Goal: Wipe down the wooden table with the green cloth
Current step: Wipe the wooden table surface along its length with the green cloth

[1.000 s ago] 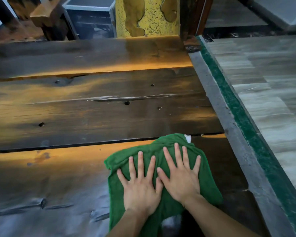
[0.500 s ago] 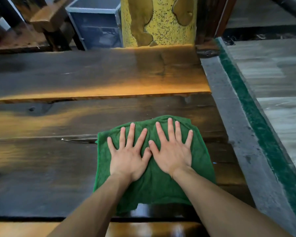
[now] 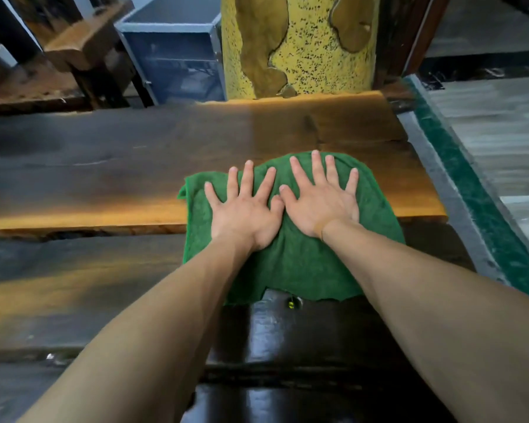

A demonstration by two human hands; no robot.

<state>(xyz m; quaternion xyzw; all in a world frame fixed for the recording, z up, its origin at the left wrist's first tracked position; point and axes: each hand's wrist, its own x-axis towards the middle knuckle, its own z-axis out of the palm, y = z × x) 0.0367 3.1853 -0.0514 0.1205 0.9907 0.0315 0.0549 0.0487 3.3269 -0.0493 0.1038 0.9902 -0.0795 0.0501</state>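
Splayed fingers [image 3: 246,178] flat on green cloth [image 3: 303,264]

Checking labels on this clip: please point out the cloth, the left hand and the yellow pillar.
cloth [image 3: 303,264], head view, bare green middle below the wrists
left hand [image 3: 245,213], head view, back of the hand
yellow pillar [image 3: 312,41], head view, speckled front face

The cloth [image 3: 303,257] is plain deep green. The table [image 3: 104,166] is dark brown wood streaked with amber-orange, glossy near-black below the cloth. The pillar [image 3: 306,41] is yellow with black speckles and olive-brown patches. The box [image 3: 177,56] is grey-blue.
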